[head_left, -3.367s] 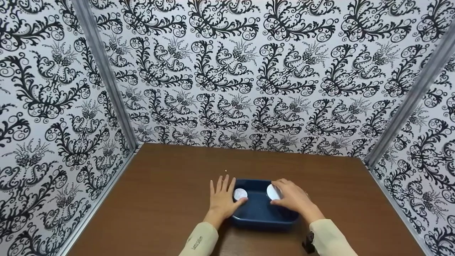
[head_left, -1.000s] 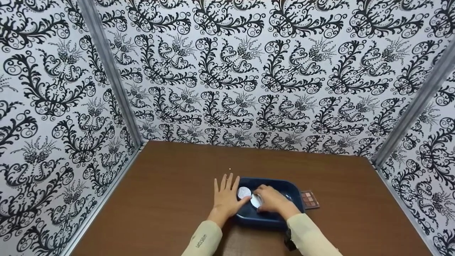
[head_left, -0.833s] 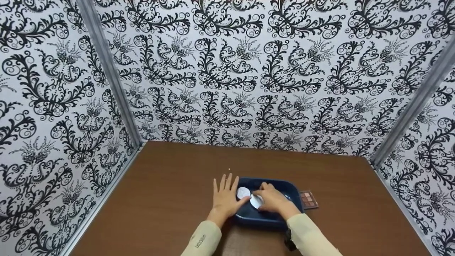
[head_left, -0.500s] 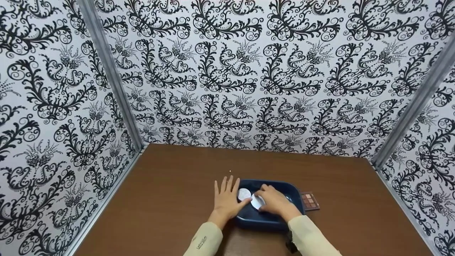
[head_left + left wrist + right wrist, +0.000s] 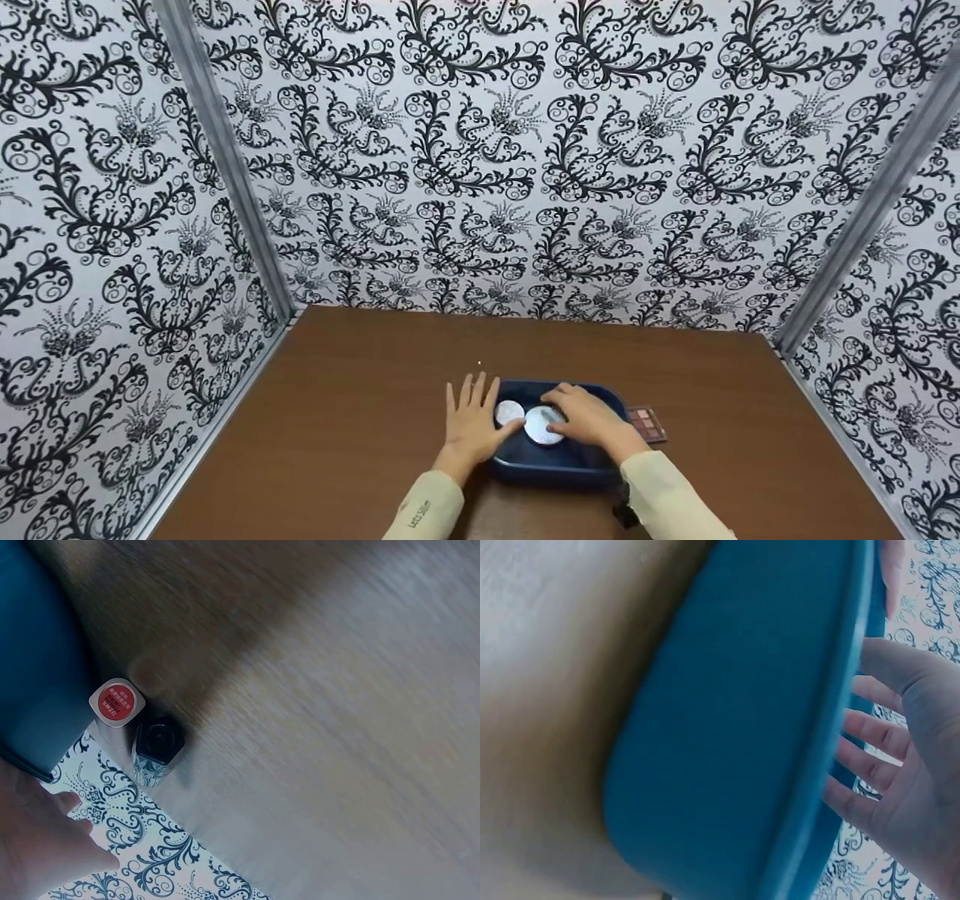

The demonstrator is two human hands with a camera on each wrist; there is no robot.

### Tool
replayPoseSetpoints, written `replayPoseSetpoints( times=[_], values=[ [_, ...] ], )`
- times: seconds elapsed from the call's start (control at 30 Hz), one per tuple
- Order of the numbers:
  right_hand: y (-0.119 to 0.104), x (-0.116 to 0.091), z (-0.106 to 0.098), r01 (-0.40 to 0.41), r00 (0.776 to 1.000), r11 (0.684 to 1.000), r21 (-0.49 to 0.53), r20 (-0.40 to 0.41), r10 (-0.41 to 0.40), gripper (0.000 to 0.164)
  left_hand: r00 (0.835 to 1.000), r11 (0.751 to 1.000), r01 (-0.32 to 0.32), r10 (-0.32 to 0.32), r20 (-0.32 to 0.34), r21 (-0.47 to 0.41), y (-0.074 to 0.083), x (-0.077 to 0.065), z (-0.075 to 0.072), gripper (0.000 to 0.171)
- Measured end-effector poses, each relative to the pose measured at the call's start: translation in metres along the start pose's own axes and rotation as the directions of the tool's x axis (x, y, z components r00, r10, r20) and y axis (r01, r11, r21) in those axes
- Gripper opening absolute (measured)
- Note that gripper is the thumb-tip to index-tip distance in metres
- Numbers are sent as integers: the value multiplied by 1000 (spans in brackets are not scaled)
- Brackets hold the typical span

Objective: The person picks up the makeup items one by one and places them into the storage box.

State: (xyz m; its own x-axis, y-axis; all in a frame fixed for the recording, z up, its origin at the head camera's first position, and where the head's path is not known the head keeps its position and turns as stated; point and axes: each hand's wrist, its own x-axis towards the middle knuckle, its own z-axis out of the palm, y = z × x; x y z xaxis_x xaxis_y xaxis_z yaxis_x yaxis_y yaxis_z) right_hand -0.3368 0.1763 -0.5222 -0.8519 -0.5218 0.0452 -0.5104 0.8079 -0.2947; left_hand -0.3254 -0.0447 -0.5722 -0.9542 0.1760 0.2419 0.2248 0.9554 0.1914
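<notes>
A dark blue tray (image 5: pixel 562 474) holds two round white discs. My left hand (image 5: pixel 471 431) rests at its left rim with fingers straight and spread, its thumb near the smaller left disc (image 5: pixel 509 412). My right hand (image 5: pixel 589 418) reaches in from the right, over the larger disc (image 5: pixel 538 429), which lies flat with its face showing. The thumb tip overlaps that disc's right edge; the fingertips stand apart from it. In the right wrist view, the fingers (image 5: pixel 881 731) are loosely bent behind the tray wall (image 5: pixel 742 712), which hides the discs.
An eyeshadow palette (image 5: pixel 646 424) lies on the brown table (image 5: pixel 360 390), right of the tray. In the left wrist view, a small tube with a red round label (image 5: pixel 117 702) and a black-capped clear bottle (image 5: pixel 159 739) stand beside the tray. Patterned walls (image 5: pixel 480 165) enclose the table.
My right hand moved left across the tray with the larger disc, uncovering the palette. Since half a second ago, its grip has loosened and the disc has tipped flat. The left hand stays put.
</notes>
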Motion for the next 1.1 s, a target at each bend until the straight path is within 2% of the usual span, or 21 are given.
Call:
replayPoseSetpoints(
  times=[0.37, 0.57, 0.87, 1.1],
  values=[
    [23, -7, -25, -2, 997, 1000, -11, -81, 1, 48, 1000, 999, 0, -1, -21, -33, -1, 0, 2, 88],
    [39, -17, -35, -40, 989, 999, -10, -141, 38, 47, 1000, 1000, 1, -1, -7, -7, 0, -2, -1, 89],
    [66, -40, -35, -121, 958, 993, -10, -263, 114, 42, 1000, 1000, -2, 2, -5, -11, 1, -2, 1, 89],
    [83, -54, -29, -187, 920, 981, -47, -359, 158, 41, 1000, 1000, -6, 6, -6, -5, 0, -2, 1, 90]
  ],
)
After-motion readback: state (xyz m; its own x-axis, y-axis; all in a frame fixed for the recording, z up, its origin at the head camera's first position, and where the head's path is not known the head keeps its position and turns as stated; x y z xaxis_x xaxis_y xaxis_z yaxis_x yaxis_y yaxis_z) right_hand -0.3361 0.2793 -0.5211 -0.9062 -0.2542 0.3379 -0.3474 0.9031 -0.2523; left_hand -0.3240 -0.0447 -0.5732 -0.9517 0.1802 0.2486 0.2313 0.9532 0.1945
